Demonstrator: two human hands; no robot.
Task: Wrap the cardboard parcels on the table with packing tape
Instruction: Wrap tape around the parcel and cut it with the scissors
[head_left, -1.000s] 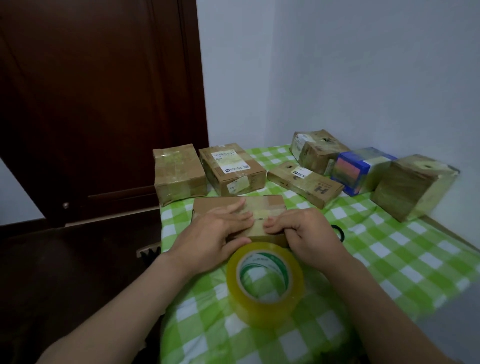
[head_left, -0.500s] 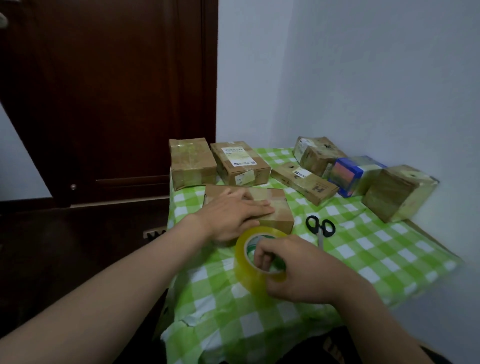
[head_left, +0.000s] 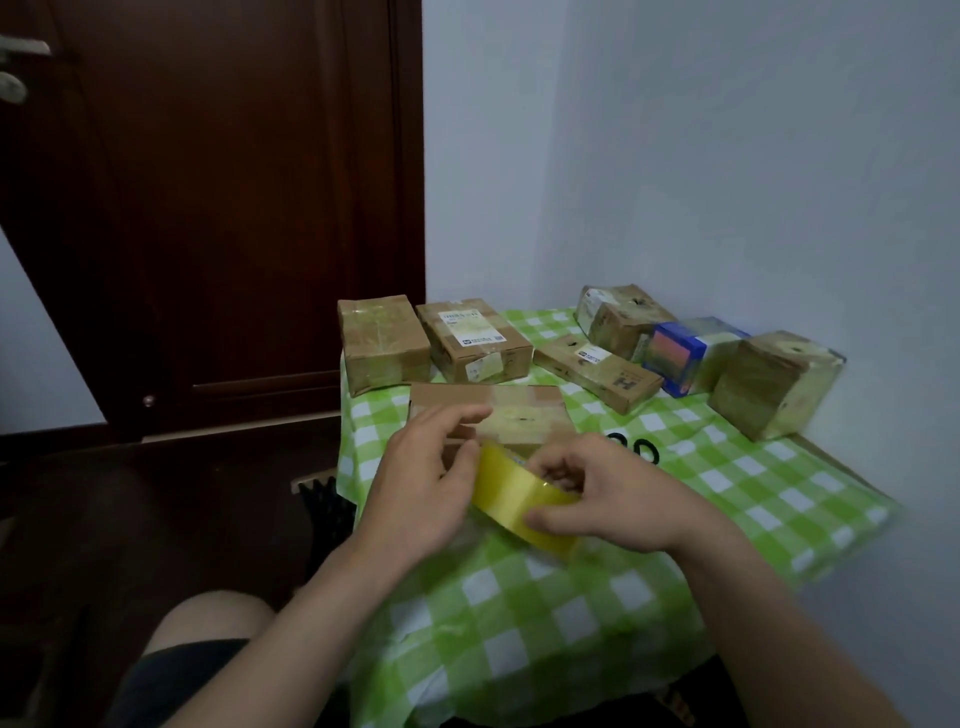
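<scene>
just beyond both hands lay the flat cardboard parcel (head_left: 519, 415), its long axis running left to right across my reach. between the hands i held the tape roll (head_left: 514, 491), tilted, my right hand (head_left: 613, 499) curled round it, fingers in the core. my left hand (head_left: 421, 488) sat loosely spread, thumb against the band; whether it had the loose end i couldn't tell. the left was nearer the parcel, so i judged the strip should go forward from there.

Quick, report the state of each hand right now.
Left hand: open, fingers relaxed, thumb touching the packing tape roll.
Right hand: closed on the packing tape roll, fingers in its core.
</scene>
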